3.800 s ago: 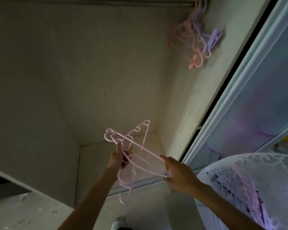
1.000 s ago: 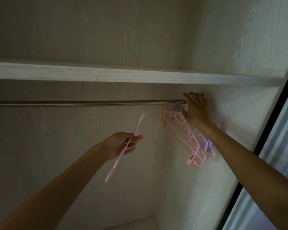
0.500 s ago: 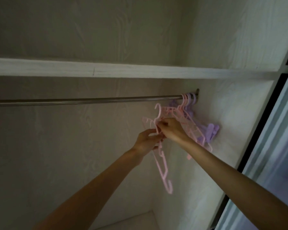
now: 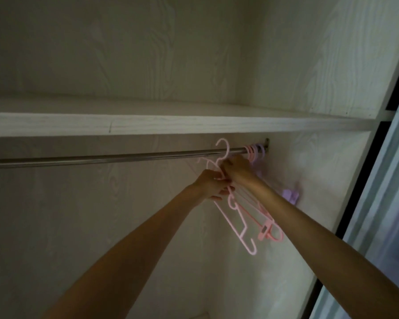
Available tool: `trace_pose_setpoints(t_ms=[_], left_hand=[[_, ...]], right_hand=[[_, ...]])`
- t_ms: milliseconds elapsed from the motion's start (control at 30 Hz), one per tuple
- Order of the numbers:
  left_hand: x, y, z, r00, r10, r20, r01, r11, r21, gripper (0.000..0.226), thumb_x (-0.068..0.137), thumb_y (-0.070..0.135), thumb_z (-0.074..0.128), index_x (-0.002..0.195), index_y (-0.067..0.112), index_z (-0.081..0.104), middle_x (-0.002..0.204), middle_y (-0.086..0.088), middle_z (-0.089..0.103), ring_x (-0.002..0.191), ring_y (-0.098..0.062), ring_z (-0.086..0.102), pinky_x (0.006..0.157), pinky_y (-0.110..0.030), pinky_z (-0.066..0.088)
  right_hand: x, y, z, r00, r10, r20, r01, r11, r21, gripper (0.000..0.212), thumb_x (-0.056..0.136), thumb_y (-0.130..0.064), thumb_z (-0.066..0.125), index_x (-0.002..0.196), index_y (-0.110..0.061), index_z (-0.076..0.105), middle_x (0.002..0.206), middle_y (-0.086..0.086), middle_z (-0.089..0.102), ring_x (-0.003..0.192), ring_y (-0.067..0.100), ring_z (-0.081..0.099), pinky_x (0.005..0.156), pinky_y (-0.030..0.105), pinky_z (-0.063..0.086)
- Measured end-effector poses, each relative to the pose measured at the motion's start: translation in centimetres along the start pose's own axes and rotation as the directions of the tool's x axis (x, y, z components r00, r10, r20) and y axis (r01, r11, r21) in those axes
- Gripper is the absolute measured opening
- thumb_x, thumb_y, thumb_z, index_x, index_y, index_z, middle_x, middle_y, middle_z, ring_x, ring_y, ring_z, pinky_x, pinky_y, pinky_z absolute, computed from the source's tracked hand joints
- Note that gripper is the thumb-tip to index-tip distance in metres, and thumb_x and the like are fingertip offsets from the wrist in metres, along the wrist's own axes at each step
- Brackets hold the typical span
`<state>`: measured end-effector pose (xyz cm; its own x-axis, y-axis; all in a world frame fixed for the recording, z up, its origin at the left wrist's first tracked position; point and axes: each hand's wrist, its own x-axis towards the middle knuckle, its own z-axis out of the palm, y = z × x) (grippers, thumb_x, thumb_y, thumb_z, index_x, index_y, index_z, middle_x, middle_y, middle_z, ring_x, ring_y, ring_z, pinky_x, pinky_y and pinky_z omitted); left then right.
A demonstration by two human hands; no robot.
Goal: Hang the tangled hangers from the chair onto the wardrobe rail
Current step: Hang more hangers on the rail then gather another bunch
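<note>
Pink hanger (image 4: 237,229) raised; hook now over rail (image 4: 101,158), both hands' fingers pinching neck.

Both hands are raised inside the wardrobe, just under the metal rail (image 4: 115,158). The left hand (image 4: 211,186) and the right hand (image 4: 236,168) hold together one pink hanger (image 4: 234,217); its hook is up at the rail, in front of it. At the right end of the rail hang other pink and purple hangers (image 4: 255,151). Above is a white shelf (image 4: 171,125).
</note>
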<state>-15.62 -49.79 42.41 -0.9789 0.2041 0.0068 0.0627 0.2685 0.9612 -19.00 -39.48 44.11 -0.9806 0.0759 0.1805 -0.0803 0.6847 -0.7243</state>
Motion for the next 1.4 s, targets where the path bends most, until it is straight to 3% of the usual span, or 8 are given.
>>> trace_pose_setpoints(t_ms=[167,400,600,733,833,933,1100,1400], left_hand=[[1.0,-1.3,-0.8,0.997,-0.010,-0.074,0.019,0.992,0.127,0.023,0.091,0.017,0.058,0.107,0.002,0.066,0.106,-0.009,0.071,0.046,0.005,0.059,0.041,-0.008,0.044],[3.0,-0.7,-1.1,0.985,-0.084,-0.150,0.096,0.992,0.077,0.018,0.094,0.018,0.052,0.087,0.007,0.064,0.091,-0.005,0.064,0.063,-0.005,0.056,0.060,-0.021,0.050],[2.5,-2.1,-0.8,0.997,-0.061,-0.050,0.070,0.979,0.193,0.035,0.093,0.030,0.054,0.113,0.003,0.064,0.110,-0.012,0.069,0.095,-0.024,0.069,0.081,-0.032,0.056],[1.4,-2.1,-3.7,0.846,0.425,-0.323,0.021,0.579,0.815,0.026,0.095,0.033,0.048,0.111,0.023,0.066,0.108,0.000,0.070,0.095,-0.018,0.067,0.084,-0.029,0.051],[1.5,-2.3,-5.5,0.673,0.718,-0.179,-0.010,0.251,0.968,0.028,0.084,0.019,0.063,0.112,0.020,0.064,0.108,0.001,0.068,0.093,-0.017,0.064,0.079,-0.029,0.049],[2.0,-3.1,-5.3,0.616,0.785,-0.066,-0.032,0.109,0.994,0.037,0.055,0.009,0.083,0.088,0.019,0.071,0.086,0.001,0.070,0.073,-0.017,0.065,0.065,-0.025,0.051],[1.9,-3.8,-5.8,0.750,0.649,-0.127,0.109,0.069,0.992,0.075,0.085,0.029,0.060,0.148,0.014,0.022,0.149,-0.004,0.033,0.137,-0.023,0.033,0.115,-0.040,0.021],[1.9,-3.3,-3.7,0.827,0.481,-0.292,0.229,0.187,0.955,0.087,0.085,0.037,0.055,0.150,0.018,0.001,0.158,0.000,0.010,0.147,-0.022,0.007,0.119,-0.042,0.004]], right_hand=[[2.2,-0.2,1.4,0.987,0.080,0.138,-0.112,0.963,0.246,0.026,0.094,-0.008,0.044,0.075,-0.005,0.060,0.089,0.021,0.064,0.067,0.022,0.066,0.064,0.030,0.054],[2.3,-0.2,1.8,0.993,-0.049,0.105,0.047,0.999,0.021,0.034,0.090,-0.030,0.049,0.099,0.000,0.064,0.103,0.019,0.067,0.094,0.034,0.065,0.083,0.041,0.053],[2.5,2.6,1.6,0.951,-0.266,-0.158,0.233,0.951,-0.203,0.036,0.090,-0.034,0.057,0.113,-0.008,0.050,0.098,0.006,0.064,0.090,0.021,0.063,0.074,0.031,0.050],[3.2,3.9,1.2,0.766,-0.593,-0.247,0.486,0.786,-0.382,0.051,0.087,-0.030,0.062,0.131,-0.013,0.044,0.125,0.009,0.056,0.110,0.028,0.056,0.087,0.040,0.049],[4.6,3.9,2.1,0.717,-0.683,-0.143,0.494,0.641,-0.587,0.055,0.090,-0.035,0.057,0.137,-0.010,0.043,0.135,0.010,0.052,0.125,0.029,0.048,0.104,0.042,0.038],[5.5,3.8,2.9,0.725,-0.680,-0.108,0.487,0.617,-0.618,0.051,0.092,-0.035,0.053,0.136,-0.011,0.044,0.135,0.009,0.053,0.128,0.027,0.046,0.108,0.042,0.033],[6.5,5.2,0.2,0.679,-0.723,-0.122,0.474,0.560,-0.680,0.049,0.079,-0.029,0.068,0.123,-0.011,0.056,0.122,0.008,0.059,0.116,0.028,0.052,0.098,0.042,0.029],[7.9,8.4,-3.5,0.763,-0.641,-0.077,0.403,0.565,-0.720,0.054,0.077,-0.017,0.069,0.128,-0.008,0.054,0.130,0.014,0.055,0.119,0.036,0.049,0.105,0.049,0.033]])
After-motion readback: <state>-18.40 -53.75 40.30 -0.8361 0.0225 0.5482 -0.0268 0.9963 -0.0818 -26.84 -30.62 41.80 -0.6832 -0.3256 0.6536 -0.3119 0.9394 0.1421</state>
